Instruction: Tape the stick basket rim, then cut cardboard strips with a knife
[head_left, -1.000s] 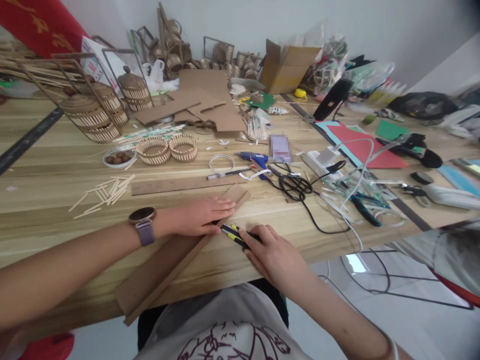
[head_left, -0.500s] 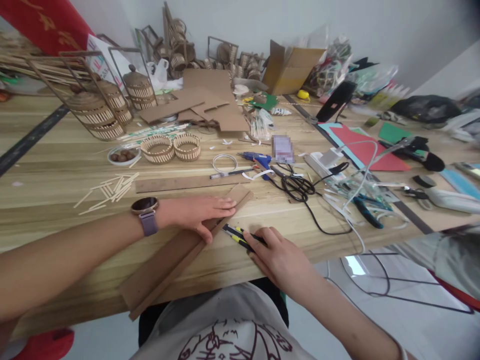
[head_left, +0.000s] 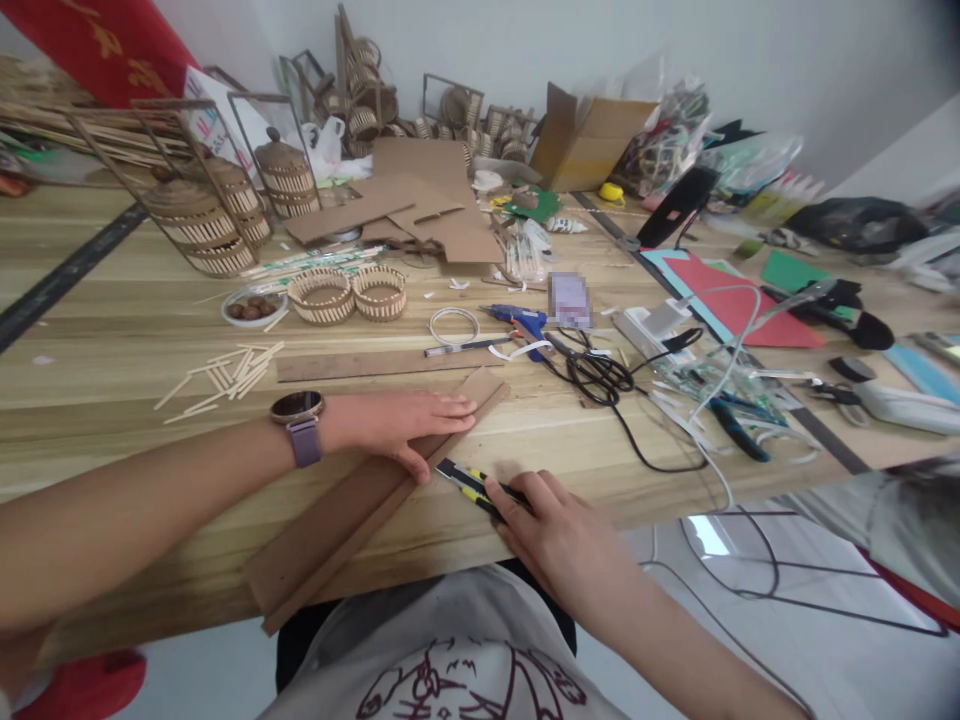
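Observation:
A long brown cardboard strip (head_left: pixel 330 535) lies slantwise at the table's front edge, with a narrower strip along its right side. My left hand (head_left: pixel 397 425) presses flat on its upper part, fingers stretched out and thumb apart. In my right hand (head_left: pixel 559 535) is a black and yellow utility knife (head_left: pixel 472 485), its blade pointing left toward the cardboard's edge near my left thumb. Whether the blade touches the cardboard I cannot tell. Another thin cardboard strip (head_left: pixel 360 365) lies just beyond my left hand.
Short pale sticks (head_left: pixel 236 375) lie left, near two small woven rings (head_left: pixel 379 293) and a bowl of brown balls (head_left: pixel 255 306). A blue glue gun (head_left: pixel 521 320) with coiled black cable (head_left: pixel 600 375) sits right of centre. Lidded baskets (head_left: pixel 199 220) stand back left; cardboard sheets (head_left: pixel 420 170) lie behind.
The knife's blade has shifted slightly toward me and to the left, down along the cardboard's edge. My left hand keeps its place on the cardboard. The whole view has moved slightly.

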